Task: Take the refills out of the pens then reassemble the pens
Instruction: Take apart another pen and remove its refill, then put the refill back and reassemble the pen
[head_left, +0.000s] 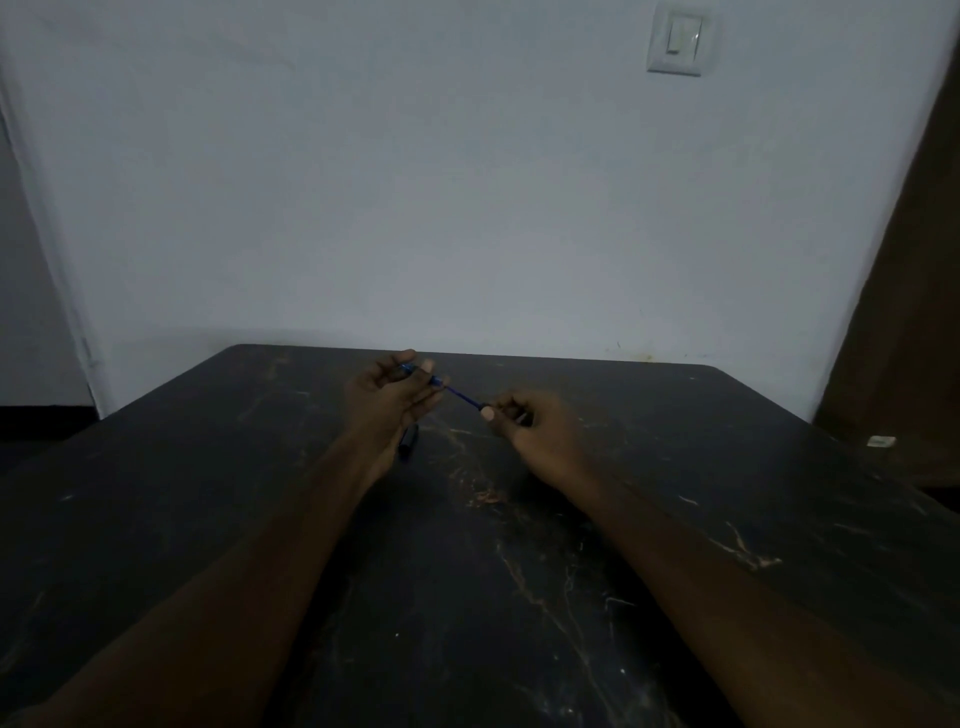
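My left hand (387, 395) grips a blue pen barrel (410, 371) above the far middle of the dark table (467, 597). A thin blue refill (462, 397) sticks out of the barrel toward the right. My right hand (535, 423) pinches the refill's right end between thumb and fingers. The two hands are a short gap apart, joined by the refill. A dark pen part (408, 441) lies on the table just below my left wrist, partly hidden by it.
The dark table has pale scratches and its far edge meets a white wall (415, 208). A small white object (881, 441) lies near the table's right edge. A brown door (914, 312) stands at the right.
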